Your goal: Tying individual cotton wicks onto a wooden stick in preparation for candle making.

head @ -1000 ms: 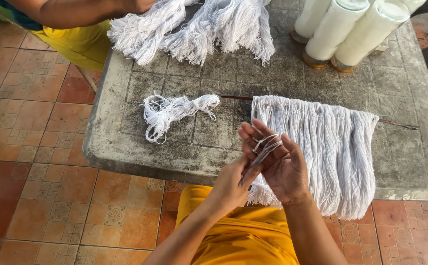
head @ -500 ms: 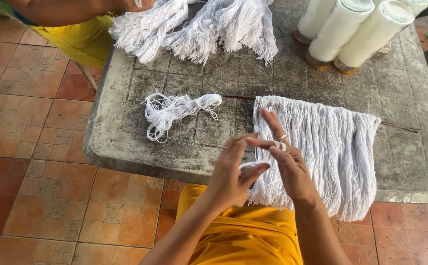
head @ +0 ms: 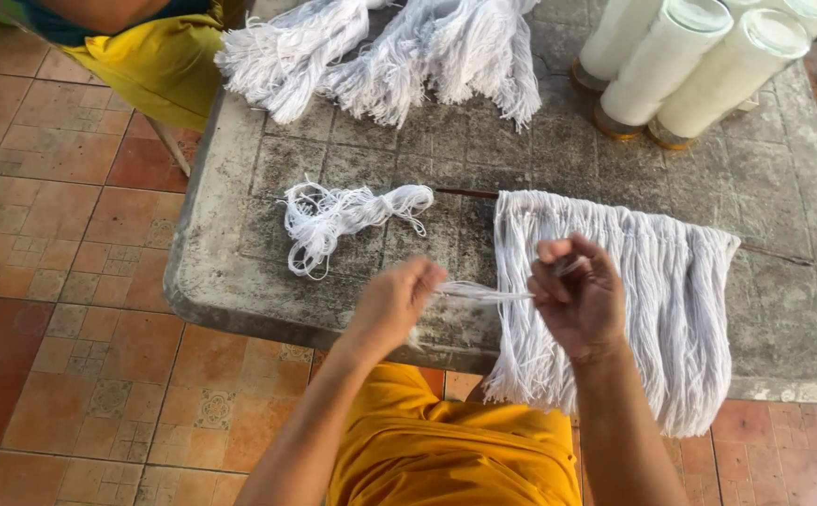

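Stretching a few white strands (head: 483,293) taut, we pinch one end in our left hand (head: 397,302) and the other in our right hand (head: 579,292), both clamped shut. The strands hang just above the table (head: 483,141) edge, beside the hanging white fringe (head: 657,300); next seems to call for a steady pull and a knot.

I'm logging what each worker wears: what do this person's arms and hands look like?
Both forearms are bare, with no sleeves in view. The left hand and right hand wear no gloves; motion blur hides any rings. No watch or bracelet shows.
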